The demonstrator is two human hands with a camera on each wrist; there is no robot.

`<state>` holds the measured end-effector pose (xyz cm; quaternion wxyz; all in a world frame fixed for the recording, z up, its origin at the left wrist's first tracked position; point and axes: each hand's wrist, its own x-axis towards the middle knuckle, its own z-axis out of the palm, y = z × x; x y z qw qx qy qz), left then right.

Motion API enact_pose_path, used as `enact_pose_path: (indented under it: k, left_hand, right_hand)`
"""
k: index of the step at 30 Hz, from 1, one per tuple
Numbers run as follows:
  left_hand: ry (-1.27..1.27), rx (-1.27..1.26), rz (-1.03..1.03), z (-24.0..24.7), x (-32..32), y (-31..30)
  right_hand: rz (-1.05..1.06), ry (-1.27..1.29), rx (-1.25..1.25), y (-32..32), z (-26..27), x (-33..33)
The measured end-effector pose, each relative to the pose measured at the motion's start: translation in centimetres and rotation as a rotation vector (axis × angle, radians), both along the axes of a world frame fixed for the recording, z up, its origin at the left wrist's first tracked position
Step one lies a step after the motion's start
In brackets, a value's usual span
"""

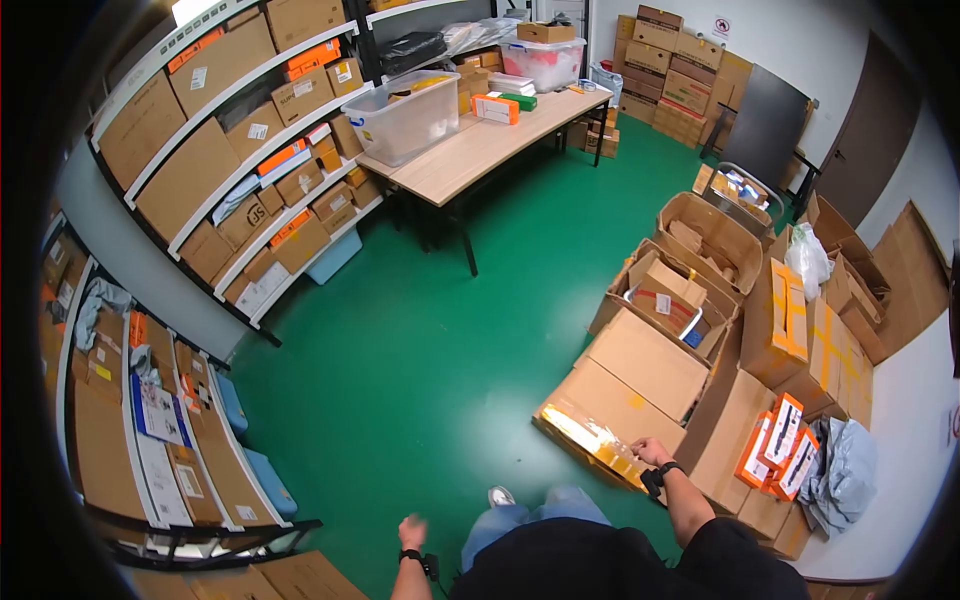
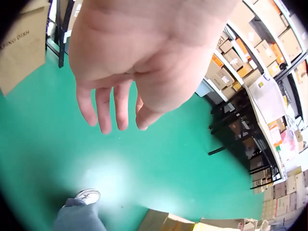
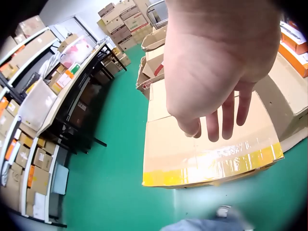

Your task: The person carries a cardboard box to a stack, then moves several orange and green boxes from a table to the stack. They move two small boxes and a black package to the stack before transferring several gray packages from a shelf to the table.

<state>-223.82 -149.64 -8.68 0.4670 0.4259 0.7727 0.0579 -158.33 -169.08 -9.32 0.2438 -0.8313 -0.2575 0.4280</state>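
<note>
My right hand (image 1: 652, 452) is over the near end of a large flat cardboard box (image 1: 610, 385). In the right wrist view the fingers (image 3: 227, 120) hang down loosely with nothing held, overlapping the box top. Shiny yellow packing tape (image 3: 192, 175) runs along the box's near edge. My left hand (image 1: 412, 532) hangs low at my side above the green floor, slightly blurred. Its fingers (image 2: 103, 110) are relaxed and apart in the left wrist view, holding nothing.
Orange-and-white boxes (image 1: 782, 445) and a grey plastic bag (image 1: 845, 475) lie to the right on cardboard. Open cartons (image 1: 710, 235) stand beyond the flat box. Parcel shelves (image 1: 215, 170) line the left, and a wooden table (image 1: 440, 180) bears bins. Green floor (image 1: 400, 370) lies between.
</note>
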Motion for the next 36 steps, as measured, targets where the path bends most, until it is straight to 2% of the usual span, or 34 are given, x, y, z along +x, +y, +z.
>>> enact_pose_path:
  k: [3,4,6,9,10,12,14,16,18,20,22,26,29,32,33,34,36]
  left_hand:
    - [-0.12,0.007,0.072,0.5,1.4,7.1]
    - [-0.163,0.027,0.081,0.2,2.0,9.5]
    - [-0.212,0.042,0.087,-0.3,3.7,14.6]
    - [-0.173,-0.027,0.11,-0.3,7.7,23.0]
    - [-0.187,-0.03,0.081,-0.3,9.3,26.1]
    - [-0.195,-0.033,0.045,-0.4,12.7,31.4]
    - [-0.153,-0.091,-0.002,-0.3,16.7,37.0]
    - [-0.147,-0.101,-0.024,0.5,20.7,42.9]
    - [-0.141,-0.13,-0.05,1.3,24.4,48.0]
    - [-0.154,-0.076,0.003,1.9,28.6,54.1]
    - [-0.155,-0.075,-0.026,2.3,32.8,60.1]
    - [-0.206,-0.028,-0.108,3.2,44.7,71.6]
    - [-0.26,0.055,-0.216,3.3,54.9,81.1]
    - [-0.355,0.202,-0.259,4.0,66.6,91.6]
    - [-0.383,0.252,-0.27,4.9,70.6,95.1]
    - [-0.429,0.313,-0.254,4.2,74.4,98.8]
    - [-0.557,0.328,-0.255,3.8,81.3,105.6]
  right_hand:
    - [0.05,-0.1,-0.113,3.4,-0.6,0.0]
    - [0.17,-0.2,-0.203,4.2,-0.9,0.2]
    - [0.216,-0.148,-0.275,6.8,-1.4,0.5]
    - [0.169,-0.097,-0.392,12.4,-1.7,2.8]
    - [0.163,-0.09,-0.391,15.0,-1.6,3.7]
    - [0.01,-0.002,-0.413,20.9,-1.5,7.1]
    - [-0.005,-0.008,-0.381,27.2,-1.5,10.8]
    - [0.019,-0.039,-0.358,34.0,-2.1,15.0]
    - [0.157,-0.22,-0.255,40.7,-3.1,20.0]
    - [0.08,-0.265,-0.201,48.6,-1.2,23.0]
    - [0.034,-0.226,-0.046,55.6,2.5,24.8]
    - [0.081,-0.177,0.064,66.2,6.0,29.8]
    - [0.048,-0.158,0.1,71.1,5.8,34.2]
    - [0.0,-0.129,-0.007,72.4,1.1,40.9]
    - [0.001,-0.193,0.029,71.9,0.0,42.6]
    - [-0.039,-0.161,-0.104,70.5,-3.6,44.8]
    - [-0.081,-0.054,-0.369,69.5,-2.2,47.3]
